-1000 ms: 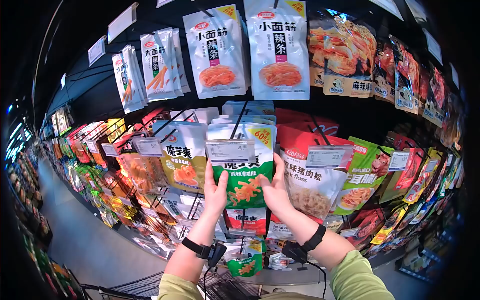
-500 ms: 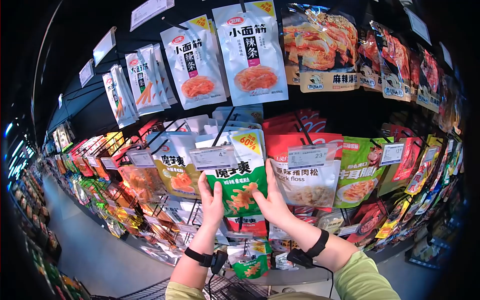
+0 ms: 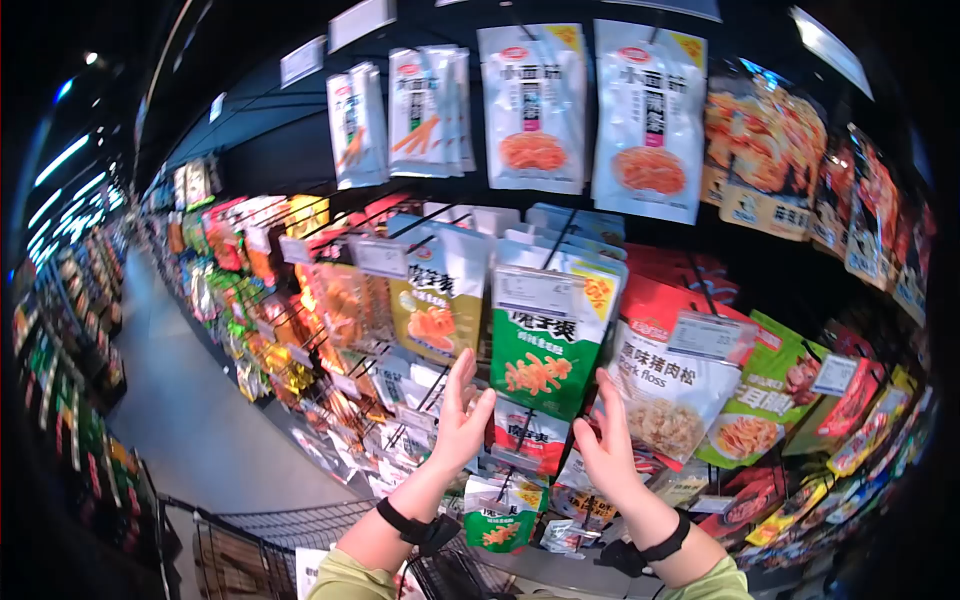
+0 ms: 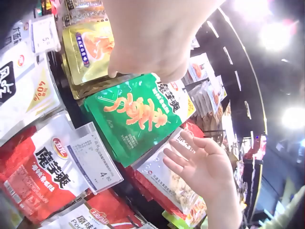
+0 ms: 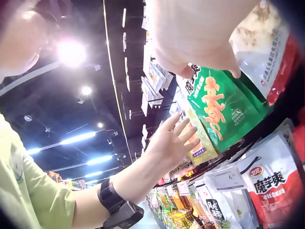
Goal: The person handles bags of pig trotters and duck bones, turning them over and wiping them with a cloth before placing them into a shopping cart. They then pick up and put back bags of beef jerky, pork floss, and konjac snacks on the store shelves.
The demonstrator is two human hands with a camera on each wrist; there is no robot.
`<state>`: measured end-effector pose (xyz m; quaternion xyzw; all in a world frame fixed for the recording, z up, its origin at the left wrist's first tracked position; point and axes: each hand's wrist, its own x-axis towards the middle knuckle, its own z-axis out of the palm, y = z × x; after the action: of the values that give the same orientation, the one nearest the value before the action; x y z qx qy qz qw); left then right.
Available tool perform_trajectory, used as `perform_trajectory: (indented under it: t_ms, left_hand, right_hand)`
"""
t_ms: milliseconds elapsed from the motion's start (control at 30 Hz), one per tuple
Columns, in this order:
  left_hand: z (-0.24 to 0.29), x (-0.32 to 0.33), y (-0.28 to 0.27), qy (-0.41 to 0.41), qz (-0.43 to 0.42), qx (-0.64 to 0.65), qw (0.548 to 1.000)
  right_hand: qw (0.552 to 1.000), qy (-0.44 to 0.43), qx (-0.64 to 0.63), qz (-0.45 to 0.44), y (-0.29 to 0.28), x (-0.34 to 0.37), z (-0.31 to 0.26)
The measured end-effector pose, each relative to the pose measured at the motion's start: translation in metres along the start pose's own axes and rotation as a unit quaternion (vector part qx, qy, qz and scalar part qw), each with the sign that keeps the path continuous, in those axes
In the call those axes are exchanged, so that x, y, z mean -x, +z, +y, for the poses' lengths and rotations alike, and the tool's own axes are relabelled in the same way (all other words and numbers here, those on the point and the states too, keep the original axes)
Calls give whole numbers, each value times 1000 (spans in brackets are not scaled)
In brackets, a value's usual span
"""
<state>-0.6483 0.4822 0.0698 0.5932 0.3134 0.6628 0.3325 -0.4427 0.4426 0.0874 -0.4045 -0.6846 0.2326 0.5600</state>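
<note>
A green and white snack bag [image 3: 545, 375] hangs from a shelf hook, partly behind a price tag [image 3: 538, 290]. Just below and left of it is my left hand [image 3: 465, 412], its fingers extended and nothing in its grasp. My right hand [image 3: 606, 435] is at the bag's lower right, palm facing inward and fingers spread, likewise holding nothing. In the right wrist view, the left hand [image 5: 169, 143] appears with fingers spread beside the green bag [image 5: 228, 114]. From the left wrist, the right hand [image 4: 205, 164] shows an open palm before a pork floss bag [image 4: 167, 171].
Olive-gold bags [image 3: 437, 300] hang to the left, pork floss bags [image 3: 670, 385] to the right. Silver-white packets [image 3: 650, 120] hang on the row above. A black wire shopping cart [image 3: 215, 530] stands at lower left, by the grey aisle floor [image 3: 185, 400].
Both hands have released the green and white bag and drawn away from its sides, downward. The head view has turned left, so the shelves sit farther right and the cart shows more.
</note>
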Motion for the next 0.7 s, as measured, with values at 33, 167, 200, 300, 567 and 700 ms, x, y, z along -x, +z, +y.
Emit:
perform_trajectory:
  t_ms: [33,167,200,300,567,700]
  left_hand:
    - [3,10,-7,-18,-1,6,1000]
    - [3,61,-43,-88,-11,-50,995]
    - [2,76,-51,-103,-1,-59,993]
    - [9,125,-75,-150,-29,-140,978]
    - [35,305,-113,-272,2,-513,814]
    - [35,407,-116,-434,85,-571,691]
  right_hand:
    - [1000,-1,1,-9,-1,5,-4]
    - [997,4,-21,-76,6,24,-8]
    - [995,-15,-17,-94,9,26,-13]
    - [954,85,-96,-272,26,43,-8]
    - [775,152,-162,-592,97,105,49]
    - [750,159,-151,-624,139,163,104]
